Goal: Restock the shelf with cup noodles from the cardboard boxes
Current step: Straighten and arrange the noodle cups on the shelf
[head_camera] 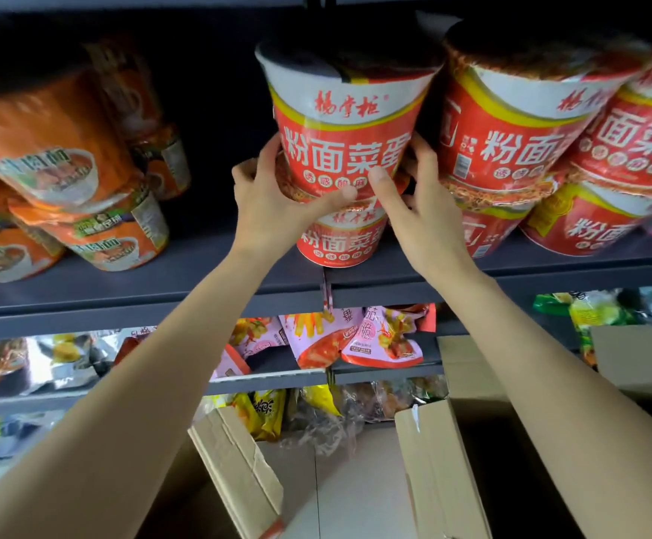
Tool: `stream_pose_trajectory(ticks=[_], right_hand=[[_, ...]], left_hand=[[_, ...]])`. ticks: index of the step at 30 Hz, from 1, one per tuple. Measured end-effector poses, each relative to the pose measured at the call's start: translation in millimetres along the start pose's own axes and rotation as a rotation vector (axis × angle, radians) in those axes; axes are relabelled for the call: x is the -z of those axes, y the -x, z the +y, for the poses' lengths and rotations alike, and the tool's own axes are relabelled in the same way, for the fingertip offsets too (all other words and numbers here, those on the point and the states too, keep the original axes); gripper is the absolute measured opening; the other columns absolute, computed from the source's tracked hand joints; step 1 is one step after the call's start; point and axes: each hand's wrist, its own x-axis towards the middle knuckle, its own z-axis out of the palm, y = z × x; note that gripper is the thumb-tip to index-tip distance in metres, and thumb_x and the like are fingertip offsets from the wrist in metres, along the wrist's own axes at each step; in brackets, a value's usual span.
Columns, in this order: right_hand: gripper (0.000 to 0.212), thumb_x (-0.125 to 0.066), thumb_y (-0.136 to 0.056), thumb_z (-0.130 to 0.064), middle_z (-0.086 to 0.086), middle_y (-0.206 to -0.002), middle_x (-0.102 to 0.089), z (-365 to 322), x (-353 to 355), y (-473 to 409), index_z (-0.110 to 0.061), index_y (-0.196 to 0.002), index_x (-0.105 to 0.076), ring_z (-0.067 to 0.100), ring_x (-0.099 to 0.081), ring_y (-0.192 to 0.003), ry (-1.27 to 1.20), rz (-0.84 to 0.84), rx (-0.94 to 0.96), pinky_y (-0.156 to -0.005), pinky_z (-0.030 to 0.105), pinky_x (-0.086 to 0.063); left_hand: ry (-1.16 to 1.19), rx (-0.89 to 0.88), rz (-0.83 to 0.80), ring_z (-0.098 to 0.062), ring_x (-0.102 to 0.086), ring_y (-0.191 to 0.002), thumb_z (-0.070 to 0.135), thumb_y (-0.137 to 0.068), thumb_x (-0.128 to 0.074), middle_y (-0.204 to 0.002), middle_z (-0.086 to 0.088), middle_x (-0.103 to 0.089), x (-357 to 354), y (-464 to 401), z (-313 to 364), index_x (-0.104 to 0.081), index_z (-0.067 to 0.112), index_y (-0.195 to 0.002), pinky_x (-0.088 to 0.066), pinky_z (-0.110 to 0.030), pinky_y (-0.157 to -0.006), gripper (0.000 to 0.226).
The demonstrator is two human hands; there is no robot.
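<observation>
A red and white cup of noodles (pixel 343 122) stands stacked on a second red cup (pixel 340 239) on the dark grey shelf (pixel 200 282). My left hand (pixel 274 200) grips its lower left side, thumb across the front. My right hand (pixel 414 204) grips its lower right side. More red cups (pixel 511 130) are stacked two high just to the right. Orange cups (pixel 56 149) lie piled at the left of the same shelf. Open cardboard boxes (pixel 452 461) sit below, their insides dark.
Between the orange cups and the red stack the shelf has a dark gap (pixel 215 130). Lower shelves hold pink snack bags (pixel 355 340), yellow bags (pixel 266 410) and green bags (pixel 589 313). A second box flap (pixel 239 453) lies at bottom centre.
</observation>
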Motion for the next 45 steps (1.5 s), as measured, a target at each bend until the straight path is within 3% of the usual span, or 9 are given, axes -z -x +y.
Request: stream_pose_trajectory(ticks=[5, 8, 16, 22, 25, 29, 32, 40, 45], right_hand=[[0.071, -0.04, -0.091, -0.062, -0.009, -0.147, -0.041, -3, 7, 0, -0.029, -0.149, -0.015, 0.014, -0.049, -0.127, -0.001, -0.047, -0.029, -0.098, 0.045, -0.049], [0.068, -0.037, -0.093, -0.06, -0.01, -0.146, -0.042, -5, 11, 5, -0.031, -0.149, -0.013, 0.014, -0.052, -0.123, 0.033, -0.056, -0.035, -0.096, 0.045, -0.05], [0.065, -0.036, -0.097, -0.053, -0.009, -0.148, -0.04, -14, 20, 8, -0.025, -0.151, -0.013, 0.012, -0.048, -0.127, 0.099, -0.107, -0.032, -0.1, 0.029, -0.043], [0.067, -0.046, -0.092, -0.055, -0.004, -0.147, -0.037, 1, 12, 10, -0.023, -0.147, -0.025, 0.01, -0.041, -0.132, -0.044, -0.015, -0.048, -0.104, 0.039, -0.045], [0.067, -0.06, -0.09, -0.041, 0.001, -0.144, -0.031, 7, 3, 16, -0.018, -0.145, -0.029, 0.011, -0.04, -0.131, -0.052, 0.066, -0.054, -0.099, 0.02, -0.046], [0.069, -0.066, -0.088, -0.019, 0.013, -0.149, -0.022, 9, -23, 10, -0.009, -0.145, -0.03, 0.021, -0.034, -0.137, 0.145, 0.159, 0.068, -0.106, 0.035, -0.043], [0.056, -0.062, -0.088, -0.007, 0.018, -0.146, -0.03, 7, -40, 0, -0.002, -0.139, -0.039, 0.027, -0.04, -0.132, 0.37, 0.328, 0.196, -0.102, 0.03, -0.041], [0.074, -0.062, -0.086, -0.008, 0.021, -0.156, -0.015, 30, -59, -35, 0.003, -0.148, -0.022, 0.035, -0.018, -0.144, 0.703, 0.021, 0.29, -0.115, 0.04, -0.029], [0.077, -0.067, -0.08, -0.003, 0.02, -0.153, -0.023, 41, -52, -43, 0.001, -0.146, -0.029, 0.036, -0.033, -0.138, 0.706, 0.044, 0.311, -0.103, 0.039, -0.045]], left_hand=[[0.039, -0.053, -0.028, -0.008, -0.037, -0.122, 0.044, -0.067, -0.08, -0.14, -0.001, -0.028, 5, 5, -6, -0.033, 0.028, -0.143, -0.036, -0.017, -0.095, 0.091], [0.09, -0.058, -0.064, -0.01, -0.042, -0.125, 0.052, -0.059, -0.084, -0.141, 0.0, -0.035, 7, 5, -9, -0.036, 0.028, -0.139, -0.041, -0.024, -0.1, 0.096], [0.116, -0.103, -0.06, -0.008, -0.046, -0.122, 0.046, -0.063, -0.083, -0.14, -0.001, -0.042, 4, 4, -11, -0.034, 0.021, -0.139, -0.043, -0.014, -0.09, 0.093], [0.068, -0.066, -0.144, -0.013, -0.041, -0.131, 0.061, -0.058, -0.08, -0.149, -0.001, -0.033, 4, 2, -12, -0.02, 0.028, -0.149, -0.042, -0.039, -0.106, 0.113], [0.093, -0.095, -0.162, -0.009, -0.045, -0.129, 0.054, -0.063, -0.081, -0.143, 0.006, -0.044, 0, 1, -15, -0.02, 0.025, -0.15, -0.044, -0.033, -0.104, 0.11], [0.109, -0.092, -0.1, -0.003, -0.049, -0.118, 0.04, -0.069, -0.081, -0.138, 0.006, -0.049, -5, -17, -12, -0.027, 0.021, -0.147, -0.043, -0.013, -0.089, 0.096], [0.124, -0.042, -0.038, -0.004, -0.048, -0.117, 0.037, -0.072, -0.08, -0.136, 0.005, -0.05, -12, -36, -10, -0.033, 0.02, -0.143, -0.042, -0.017, -0.089, 0.087], [0.011, 0.001, 0.101, -0.018, -0.053, -0.121, 0.042, -0.08, -0.072, -0.136, -0.003, -0.052, -36, -82, -16, -0.041, 0.017, -0.139, -0.046, -0.03, -0.096, 0.071], [-0.004, 0.01, 0.157, -0.015, -0.055, -0.116, 0.048, -0.074, -0.075, -0.132, 0.001, -0.055, -42, -89, -18, -0.045, 0.021, -0.135, -0.048, -0.031, -0.093, 0.073]])
